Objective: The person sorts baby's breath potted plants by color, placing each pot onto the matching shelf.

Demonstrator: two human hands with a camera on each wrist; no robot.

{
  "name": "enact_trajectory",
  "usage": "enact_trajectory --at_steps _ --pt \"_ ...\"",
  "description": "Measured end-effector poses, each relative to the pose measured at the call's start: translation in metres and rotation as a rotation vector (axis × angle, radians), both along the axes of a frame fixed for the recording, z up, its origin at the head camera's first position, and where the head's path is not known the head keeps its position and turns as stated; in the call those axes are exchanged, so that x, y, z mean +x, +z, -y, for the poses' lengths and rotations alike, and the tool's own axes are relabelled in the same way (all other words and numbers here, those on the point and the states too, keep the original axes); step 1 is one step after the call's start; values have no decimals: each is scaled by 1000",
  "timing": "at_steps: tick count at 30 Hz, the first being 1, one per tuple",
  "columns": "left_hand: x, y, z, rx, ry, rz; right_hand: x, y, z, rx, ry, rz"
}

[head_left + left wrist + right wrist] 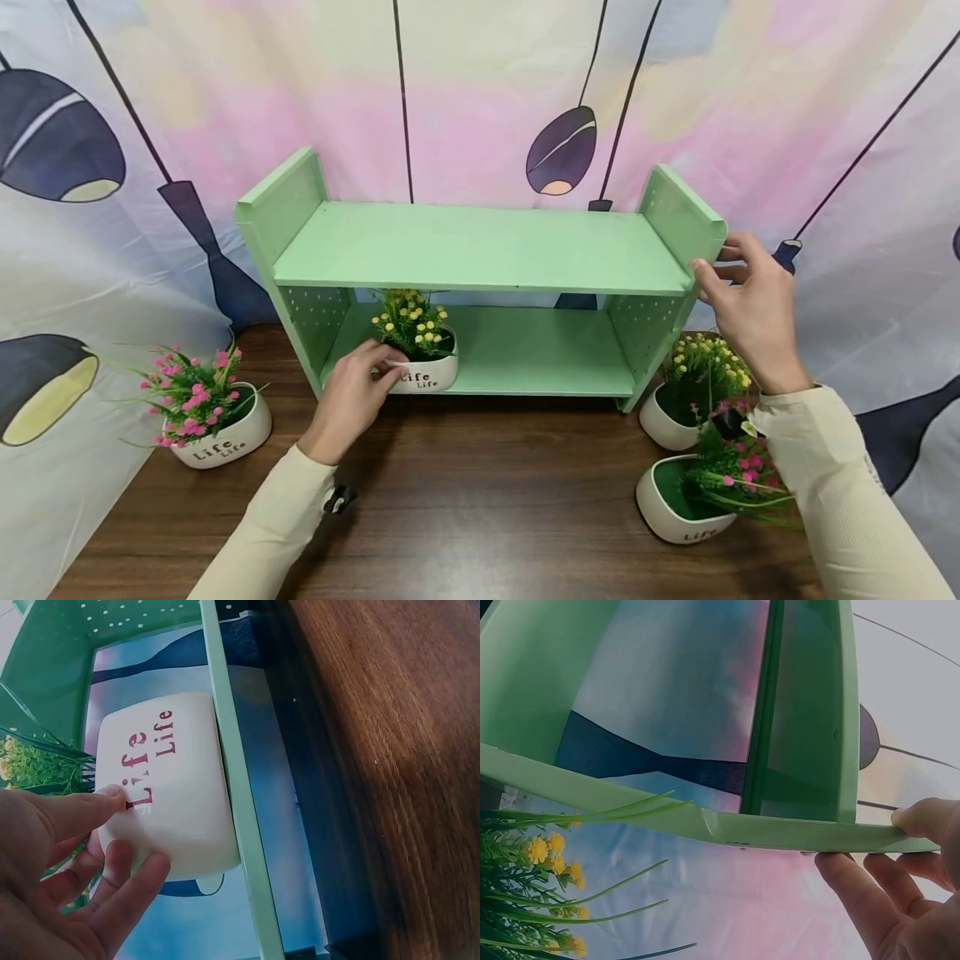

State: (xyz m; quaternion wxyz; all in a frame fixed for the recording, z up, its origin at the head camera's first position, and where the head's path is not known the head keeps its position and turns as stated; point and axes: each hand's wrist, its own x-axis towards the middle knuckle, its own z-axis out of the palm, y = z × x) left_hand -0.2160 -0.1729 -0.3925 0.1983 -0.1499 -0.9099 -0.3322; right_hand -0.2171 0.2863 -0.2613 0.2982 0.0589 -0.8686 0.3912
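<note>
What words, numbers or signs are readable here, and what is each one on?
"Life Life": on the yellow-flowered planter held by the left hand.
"Life Life": on the far-left pink-flowered planter.
"Life": on the front-right pink-flowered planter.
No lettering shows on the rear-right yellow-flowered planter.

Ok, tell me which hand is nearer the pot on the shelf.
Left. The left hand grips the pot at its left end; the right hand is farther off, holding the right panel.

Glossy wood-grain table; smooth, lightly shiny shelf — glossy pot, plastic-looking flowers, creased cloth backdrop.
</note>
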Motion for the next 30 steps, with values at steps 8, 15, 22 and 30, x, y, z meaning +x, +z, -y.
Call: enact_trajectory --at_steps 8,15,22,30 --pt "-4 -2 -5 22 -5 3 -3 1 2 -4 -3 -9" --pt "-4 0 -17 35 -13 30 -3 -1 1 6 -11 -12" --pt "-9 -1 -22 42 -21 20 -2 -1 0 3 -12 -15" --pt "-8 0 -18 59 -40 -8 -3 0 0 4 -16 -28"
